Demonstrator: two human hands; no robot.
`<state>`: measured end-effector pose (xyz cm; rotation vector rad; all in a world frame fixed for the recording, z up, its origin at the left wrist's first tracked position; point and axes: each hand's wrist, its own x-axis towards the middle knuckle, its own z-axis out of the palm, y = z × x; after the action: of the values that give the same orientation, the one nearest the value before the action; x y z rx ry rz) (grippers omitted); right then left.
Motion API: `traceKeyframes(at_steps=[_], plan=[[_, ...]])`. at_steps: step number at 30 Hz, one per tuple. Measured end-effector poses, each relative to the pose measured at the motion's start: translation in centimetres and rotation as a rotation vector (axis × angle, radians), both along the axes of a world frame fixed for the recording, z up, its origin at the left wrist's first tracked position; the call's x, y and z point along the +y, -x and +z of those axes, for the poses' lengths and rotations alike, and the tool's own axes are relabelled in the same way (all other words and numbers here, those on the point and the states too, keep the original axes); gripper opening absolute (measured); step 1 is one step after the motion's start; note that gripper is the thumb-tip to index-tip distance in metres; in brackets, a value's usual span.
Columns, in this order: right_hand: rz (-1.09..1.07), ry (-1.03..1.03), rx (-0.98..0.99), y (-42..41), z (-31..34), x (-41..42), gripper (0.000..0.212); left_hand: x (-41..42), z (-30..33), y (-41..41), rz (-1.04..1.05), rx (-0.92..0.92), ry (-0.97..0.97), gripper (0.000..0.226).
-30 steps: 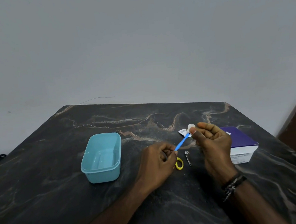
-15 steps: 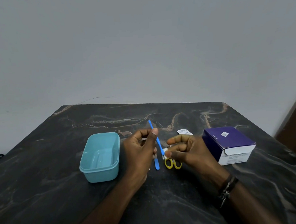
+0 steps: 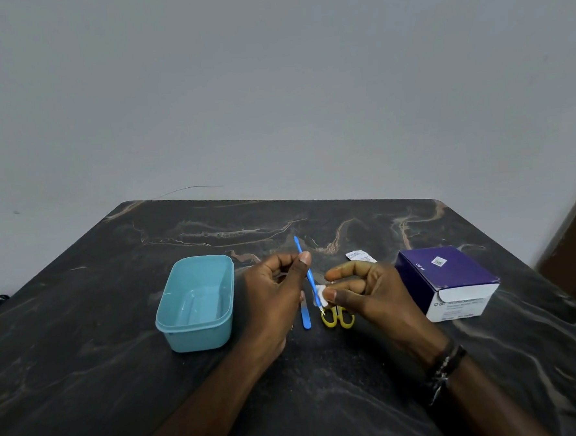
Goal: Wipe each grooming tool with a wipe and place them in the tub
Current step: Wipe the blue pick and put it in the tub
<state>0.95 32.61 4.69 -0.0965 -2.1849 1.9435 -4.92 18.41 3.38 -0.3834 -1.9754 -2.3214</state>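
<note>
Blue tools (image 3: 304, 267) two, scissors (image 3: 338, 317) one, tub (image 3: 199, 337) one

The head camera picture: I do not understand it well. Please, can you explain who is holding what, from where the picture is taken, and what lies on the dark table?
There is no machine here. A person wears a camera on the head, so you look down at their two bare hands from their own viewpoint.

The left hand holds a thin blue stick tool nearly upright. The right hand pinches a small white wipe around the tool's lower end, apparently to clean it.

On the dark marble table lie an empty light blue tub at the left, a flat blue tool and yellow-handled scissors between the hands, a torn white wrapper behind, and a purple and white box at the right.
</note>
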Motion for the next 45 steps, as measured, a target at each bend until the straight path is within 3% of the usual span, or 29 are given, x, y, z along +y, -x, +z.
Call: traceKeyframes(at_steps=[8,14,22,29,37,45], plan=[[0.087,-0.021,-0.021,-0.2,-0.4,-0.8,0.028,0.3,0.0,-0.3,-0.004,0.006,-0.017,0.007],[0.026,-0.018,0.050,0.1,-0.7,-0.7,0.025,0.4,-0.2,-0.7,-0.099,0.005,0.005,0.009],[0.118,0.019,-0.034,0.2,-0.8,-0.6,0.028,0.4,0.0,-0.7,-0.036,-0.016,-0.017,0.009],[0.003,0.138,0.044,0.4,-0.8,-0.5,0.033,0.6,0.2,-0.9,-0.081,-0.048,-0.030,0.007],[0.148,0.078,-0.042,0.2,-0.5,-0.5,0.035,0.5,0.3,-0.9,-0.028,-0.047,-0.013,0.008],[0.051,0.125,0.010,0.5,-0.8,-0.3,0.034,0.6,0.5,-1.1,-0.063,-0.070,-0.041,0.009]])
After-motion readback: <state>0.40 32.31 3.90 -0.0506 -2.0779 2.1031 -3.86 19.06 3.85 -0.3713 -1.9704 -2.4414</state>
